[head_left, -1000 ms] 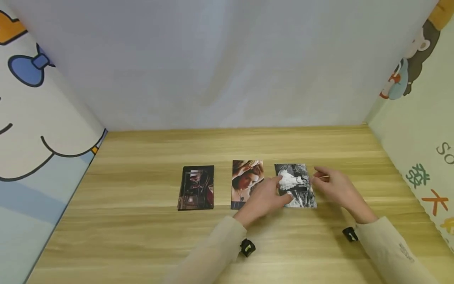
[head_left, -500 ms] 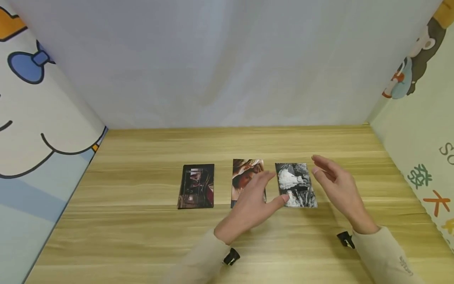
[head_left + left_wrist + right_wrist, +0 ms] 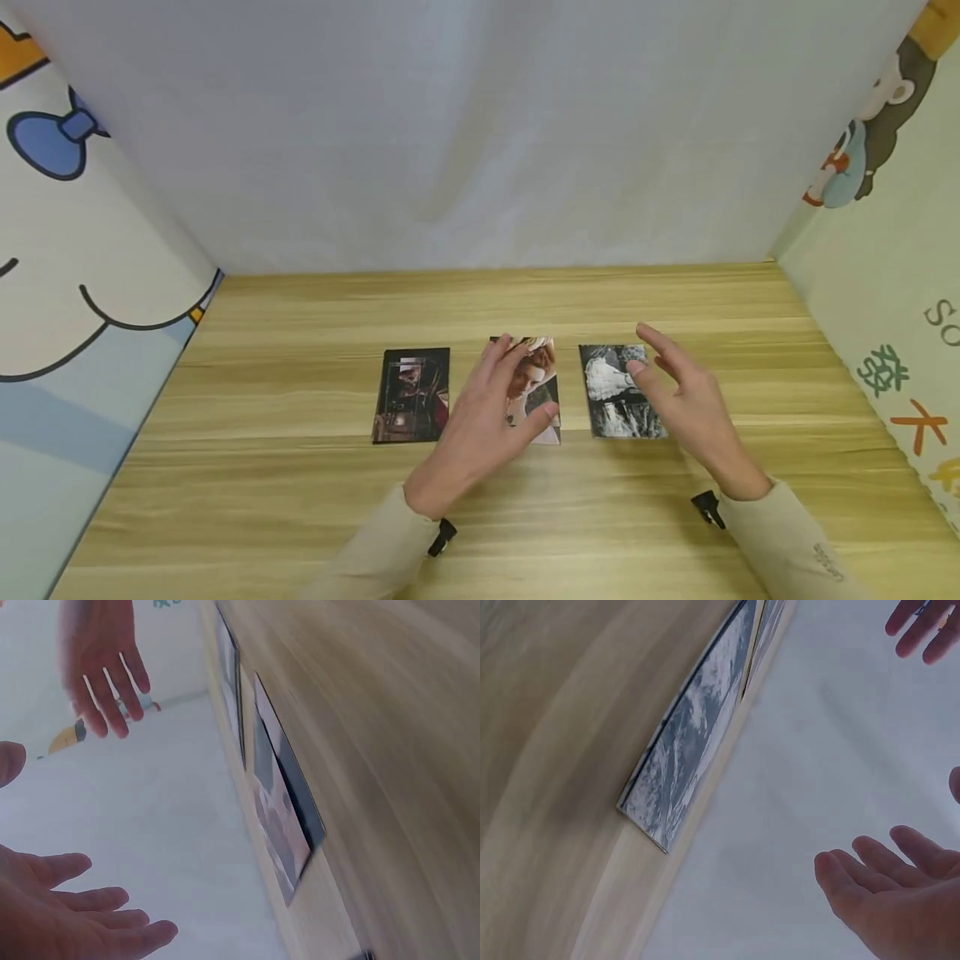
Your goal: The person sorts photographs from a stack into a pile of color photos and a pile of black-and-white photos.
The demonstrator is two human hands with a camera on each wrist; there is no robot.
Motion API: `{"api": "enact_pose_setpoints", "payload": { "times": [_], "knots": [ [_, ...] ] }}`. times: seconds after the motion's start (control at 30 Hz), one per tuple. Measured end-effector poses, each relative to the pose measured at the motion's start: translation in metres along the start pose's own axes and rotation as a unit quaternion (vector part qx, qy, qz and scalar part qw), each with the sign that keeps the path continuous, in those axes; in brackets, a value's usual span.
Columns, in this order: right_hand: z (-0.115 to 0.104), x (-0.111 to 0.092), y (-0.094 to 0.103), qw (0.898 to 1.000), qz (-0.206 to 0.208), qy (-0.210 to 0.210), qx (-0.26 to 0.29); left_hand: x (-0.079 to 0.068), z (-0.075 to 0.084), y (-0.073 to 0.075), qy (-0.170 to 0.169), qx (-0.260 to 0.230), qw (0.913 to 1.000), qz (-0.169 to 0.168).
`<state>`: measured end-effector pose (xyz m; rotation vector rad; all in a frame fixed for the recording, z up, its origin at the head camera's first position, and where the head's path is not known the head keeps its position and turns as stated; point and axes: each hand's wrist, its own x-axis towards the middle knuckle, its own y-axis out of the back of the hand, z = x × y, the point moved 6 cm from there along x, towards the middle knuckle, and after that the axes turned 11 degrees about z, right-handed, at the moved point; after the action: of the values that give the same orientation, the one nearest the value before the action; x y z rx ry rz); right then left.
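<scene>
Three small piles of photo cards lie in a row on the wooden table. On the left is a dark card (image 3: 412, 392), in the middle a warm-toned portrait card (image 3: 542, 362), on the right a black-and-white card (image 3: 611, 408). My left hand (image 3: 476, 421) hovers over the portrait card with fingers extended, covering its left part; the wrist view shows the hand apart from the cards. Over the right edge of the black-and-white card hangs my right hand (image 3: 693, 412), fingers loosely spread, holding nothing. Slightly offset edges show at the portrait pile (image 3: 281, 802) in the left wrist view.
A pale wall (image 3: 480, 150) closes off the back of the wooden table (image 3: 285, 383). Panels with cartoon pictures stand at the left (image 3: 105, 250) and right (image 3: 870, 275). Dark straps (image 3: 442, 537) sit at both wrists by the sleeves.
Both hands have moved left: the left from beside the black-and-white card to over the portrait card, the right in over the black-and-white card's edge. The fingers have spread; the cards stay put.
</scene>
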<state>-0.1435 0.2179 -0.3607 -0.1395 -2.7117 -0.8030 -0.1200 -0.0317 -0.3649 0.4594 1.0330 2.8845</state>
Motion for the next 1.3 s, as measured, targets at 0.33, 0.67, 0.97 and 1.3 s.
{"api": "enact_pose_setpoints", "payload": {
  "times": [0.33,0.67,0.97,1.3],
  "knots": [
    [-0.007,0.001,-0.021,0.997,-0.025,0.036,-0.069,0.004,-0.02,0.02,-0.011,0.071,0.997,0.03],
    [-0.013,0.004,-0.039,0.99,-0.061,0.051,-0.112,0.013,-0.031,0.025,-0.027,0.124,0.9913,0.035],
    [-0.018,0.007,-0.058,0.984,-0.094,0.067,-0.139,0.016,-0.041,0.02,-0.017,0.139,0.9902,0.004],
    [-0.023,0.011,-0.075,0.977,-0.121,0.062,-0.165,0.022,-0.047,0.01,0.017,0.152,0.987,-0.05]
  ]
}}
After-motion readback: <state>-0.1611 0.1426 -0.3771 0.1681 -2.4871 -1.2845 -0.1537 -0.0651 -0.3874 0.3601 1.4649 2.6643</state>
